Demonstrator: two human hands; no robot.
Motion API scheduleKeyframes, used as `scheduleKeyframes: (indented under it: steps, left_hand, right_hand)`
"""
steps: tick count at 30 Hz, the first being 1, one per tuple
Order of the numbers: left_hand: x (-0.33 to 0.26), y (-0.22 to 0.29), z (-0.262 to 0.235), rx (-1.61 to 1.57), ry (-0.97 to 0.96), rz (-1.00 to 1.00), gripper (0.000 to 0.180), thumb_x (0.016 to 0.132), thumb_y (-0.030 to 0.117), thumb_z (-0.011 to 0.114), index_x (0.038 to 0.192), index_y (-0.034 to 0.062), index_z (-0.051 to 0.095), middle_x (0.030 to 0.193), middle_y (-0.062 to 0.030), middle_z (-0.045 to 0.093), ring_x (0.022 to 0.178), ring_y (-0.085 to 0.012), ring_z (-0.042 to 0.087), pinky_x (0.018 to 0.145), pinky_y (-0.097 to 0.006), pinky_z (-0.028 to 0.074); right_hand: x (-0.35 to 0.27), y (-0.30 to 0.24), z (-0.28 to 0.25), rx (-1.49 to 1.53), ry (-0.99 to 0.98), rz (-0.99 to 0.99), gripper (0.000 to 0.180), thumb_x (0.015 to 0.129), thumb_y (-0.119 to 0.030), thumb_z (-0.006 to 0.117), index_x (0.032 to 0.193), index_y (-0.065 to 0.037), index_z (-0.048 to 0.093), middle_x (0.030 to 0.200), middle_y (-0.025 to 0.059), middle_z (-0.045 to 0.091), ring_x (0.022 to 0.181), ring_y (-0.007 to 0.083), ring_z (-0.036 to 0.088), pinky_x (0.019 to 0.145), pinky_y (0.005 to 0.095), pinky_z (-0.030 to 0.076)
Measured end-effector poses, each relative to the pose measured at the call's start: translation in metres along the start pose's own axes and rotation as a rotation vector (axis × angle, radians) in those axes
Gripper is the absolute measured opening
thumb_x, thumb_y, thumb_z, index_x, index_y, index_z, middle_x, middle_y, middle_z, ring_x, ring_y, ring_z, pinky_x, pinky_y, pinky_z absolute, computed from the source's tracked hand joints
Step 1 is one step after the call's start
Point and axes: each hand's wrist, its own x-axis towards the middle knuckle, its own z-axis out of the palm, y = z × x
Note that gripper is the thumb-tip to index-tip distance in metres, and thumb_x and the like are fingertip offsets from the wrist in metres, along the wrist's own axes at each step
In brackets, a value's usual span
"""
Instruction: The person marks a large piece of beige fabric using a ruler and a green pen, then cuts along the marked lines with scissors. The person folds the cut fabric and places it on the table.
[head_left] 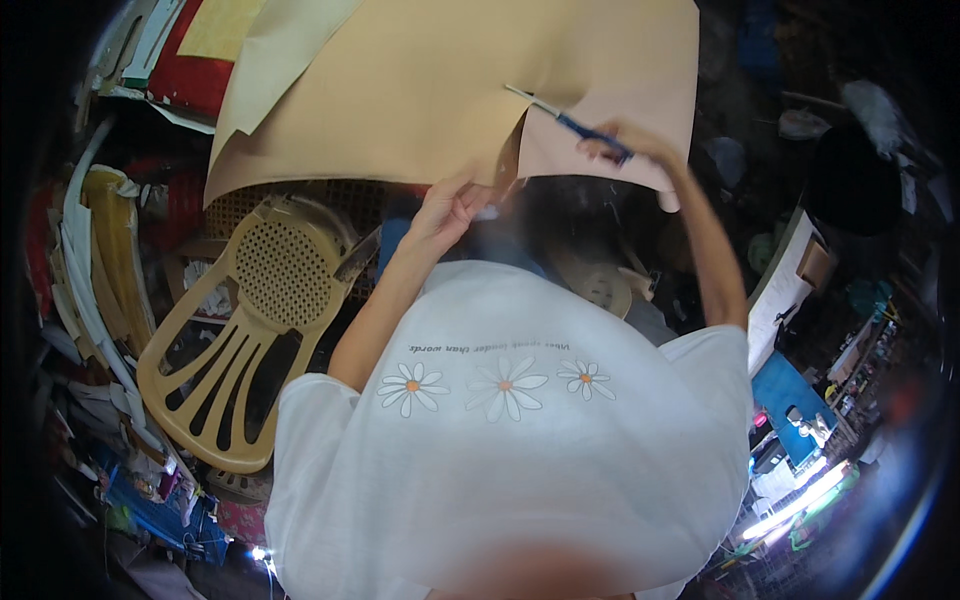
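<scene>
A large tan sheet (400, 110), leather-like, spreads out in front of me. My right hand (632, 143) is closed around the dark blue handles of a pair of scissors (575, 123). Their blades point to the far left and lie at the upper end of a slit running in from the near edge. Right of the slit, a paler, pinkish part of the sheet (610, 110) lies under the scissors. At the near edge, left of the slit, my left hand (450, 208) pinches the tan sheet between thumb and fingers.
A beige plastic chair (285, 270) stands at left, below the sheet's edge. Another pale piece (290, 70) overlaps the sheet's far left. Rolled and stacked material (110, 260) lines the left side. Dark clutter and a white panel (780, 285) are at right.
</scene>
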Motion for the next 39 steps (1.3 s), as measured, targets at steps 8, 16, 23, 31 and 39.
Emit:
scheduleKeyframes:
  steps: [8,16,23,31,39]
  left_hand:
    - [0.0,0.021,-0.004,-0.19,-0.07,-0.017,0.016,0.092,0.01,0.061,0.107,0.0046,0.057,0.102,-0.0075,0.067,0.091,-0.0169,0.068,0.076,-0.027,0.06]
    - [-0.006,0.018,-0.005,-0.205,-0.05,-0.074,0.019,0.09,0.008,0.062,0.109,0.0057,0.057,0.1,-0.0065,0.067,0.094,-0.016,0.067,0.077,-0.026,0.059]
    - [-0.021,0.038,-0.008,-0.276,-0.053,-0.012,0.022,0.09,0.007,0.062,0.11,0.0002,0.056,0.103,-0.0117,0.065,0.094,-0.0221,0.066,0.082,-0.029,0.059]
    - [-0.018,0.045,-0.02,-0.369,-0.081,-0.055,0.018,0.096,0.013,0.053,0.111,0.0053,0.06,0.104,-0.0101,0.067,0.091,-0.0176,0.068,0.077,-0.03,0.06]
    - [-0.029,0.053,-0.022,-0.326,-0.037,0.011,0.015,0.093,0.012,0.059,0.107,0.0071,0.061,0.098,-0.0058,0.068,0.089,-0.0136,0.067,0.078,-0.025,0.059]
  right_hand:
    - [0.009,-0.036,0.166,1.046,0.161,-0.239,0.047,0.087,-0.058,0.057,0.094,-0.011,0.055,0.075,0.001,0.054,0.062,0.0115,0.053,0.059,0.0268,0.044]
    - [0.019,-0.071,0.163,1.013,0.415,-0.253,0.047,0.086,-0.057,0.06,0.085,-0.01,0.056,0.065,-0.0031,0.049,0.058,0.0063,0.047,0.052,0.0215,0.037]
    - [0.024,-0.071,0.171,0.964,0.48,-0.221,0.042,0.083,-0.051,0.067,0.07,-0.013,0.055,0.054,-0.0026,0.05,0.042,0.0077,0.049,0.041,0.0213,0.037]
    - [0.048,-0.095,0.128,1.007,0.503,-0.224,0.053,0.081,-0.063,0.061,0.081,-0.011,0.058,0.063,-0.0013,0.053,0.055,0.0084,0.054,0.05,0.0229,0.046]
    - [0.05,-0.094,0.124,0.92,0.536,-0.257,0.044,0.083,-0.052,0.067,0.077,-0.01,0.058,0.059,-0.0022,0.051,0.048,0.0063,0.051,0.045,0.0206,0.044]
